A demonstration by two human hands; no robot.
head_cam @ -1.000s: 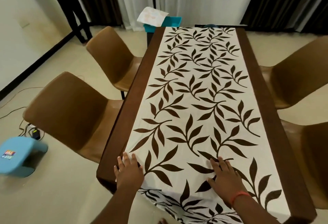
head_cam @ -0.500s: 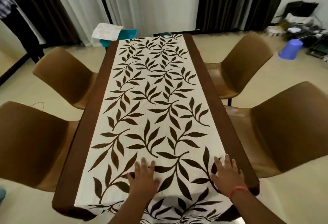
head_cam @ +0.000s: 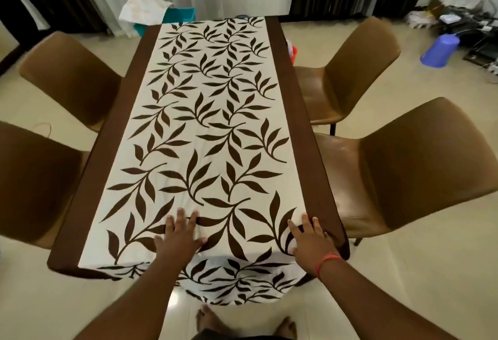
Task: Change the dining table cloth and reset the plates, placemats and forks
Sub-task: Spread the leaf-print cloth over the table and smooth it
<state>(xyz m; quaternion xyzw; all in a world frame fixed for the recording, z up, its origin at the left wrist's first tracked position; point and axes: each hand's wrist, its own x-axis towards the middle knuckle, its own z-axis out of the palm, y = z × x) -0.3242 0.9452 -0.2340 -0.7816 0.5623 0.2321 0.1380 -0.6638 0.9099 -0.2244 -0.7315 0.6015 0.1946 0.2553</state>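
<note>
Under cloth, table hidden; left hand, right hand flat.

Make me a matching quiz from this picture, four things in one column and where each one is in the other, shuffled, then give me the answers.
Things:
1. left hand
2. right hand
3. purple bucket
4. teal bin

Places:
A. upside down on the floor, far right
B. flat on the tablecloth by the near right corner
C. beyond the far end of the table, with a white cloth on it
D. flat on the leaf print near the middle of the near edge

Pairs: 1-D, 2-B, 3-A, 4-C
</note>
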